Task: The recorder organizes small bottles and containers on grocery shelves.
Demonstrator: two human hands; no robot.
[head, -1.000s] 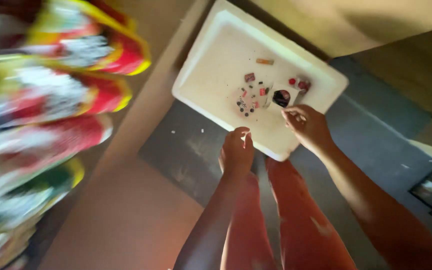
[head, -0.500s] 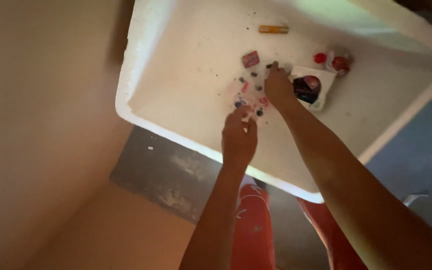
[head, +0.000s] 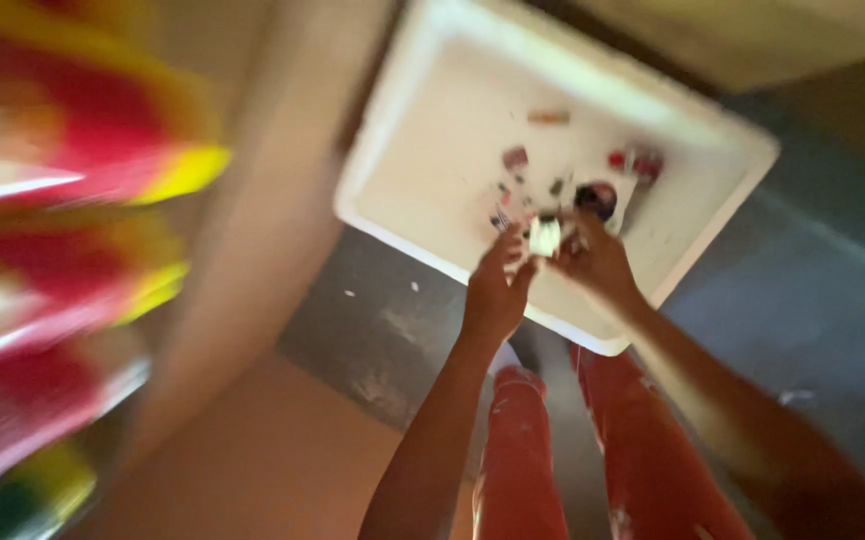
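Note:
A white foam tray [head: 433,120] lies on the floor with several small red, pink and dark bits [head: 523,185] scattered on it. My left hand [head: 495,290] and my right hand [head: 598,262] meet over the tray's near edge, both pinching a small white piece [head: 545,237] between the fingertips. Beside my right hand lie a dark round object on a white card [head: 598,198] and two small red items [head: 633,160]. An orange stick-like thing [head: 550,117] rests farther up the tray. The view is blurred.
Red and yellow packets [head: 63,260] fill the left side, heavily blurred. A beige wall or panel [head: 283,200] runs beside the tray. The floor [head: 813,300] is grey concrete. My legs in red trousers [head: 573,450] stand below the tray.
The view has swung back left, bringing the packets into sight. Both hands have pulled back from the tray's middle to its near edge and come together on a small white piece.

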